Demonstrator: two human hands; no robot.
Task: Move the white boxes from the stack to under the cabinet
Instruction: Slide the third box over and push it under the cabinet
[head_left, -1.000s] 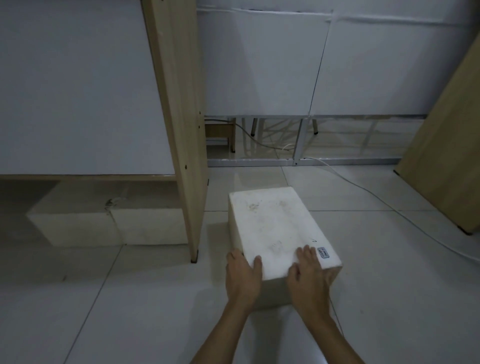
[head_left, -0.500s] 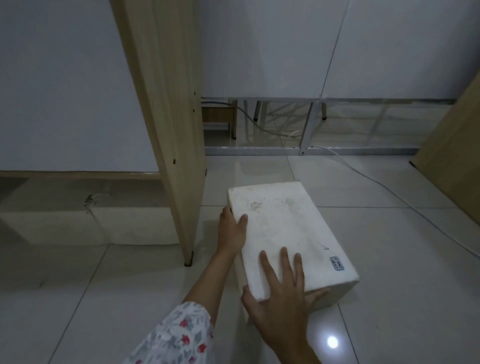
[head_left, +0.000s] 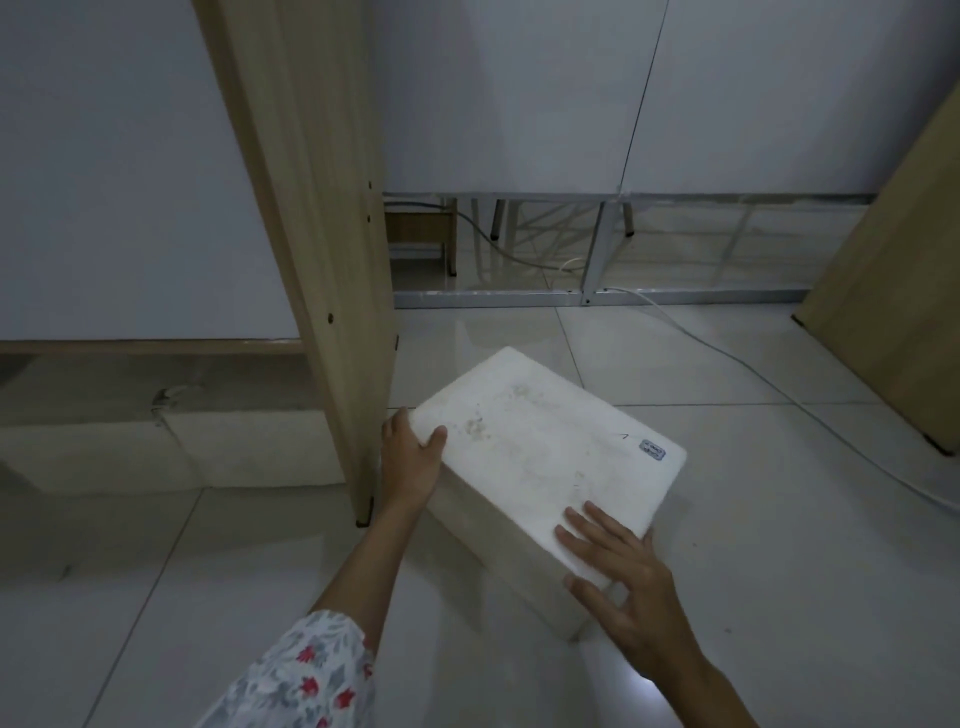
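Note:
A white foam box (head_left: 540, 452) with a small blue label lies on the tiled floor, turned at an angle, just right of the cabinet's wooden side panel (head_left: 322, 249). My left hand (head_left: 410, 462) grips its left corner, thumb on top. My right hand (head_left: 623, 582) holds the near right corner, fingers spread over the top. Under the cabinet's white front (head_left: 119, 171), two more white boxes (head_left: 171, 452) sit side by side on the floor.
A second wooden panel (head_left: 893, 291) leans at the right. A white cable (head_left: 779, 395) runs across the floor from a metal frame (head_left: 587, 296) at the foot of the back wall. Glossy floor tiles lie in front of me.
The box has been swung counter-clockwise, its near end moving right. My left hand moved from the near edge to the left corner; my right hand followed to the near right corner. The camera came closer.

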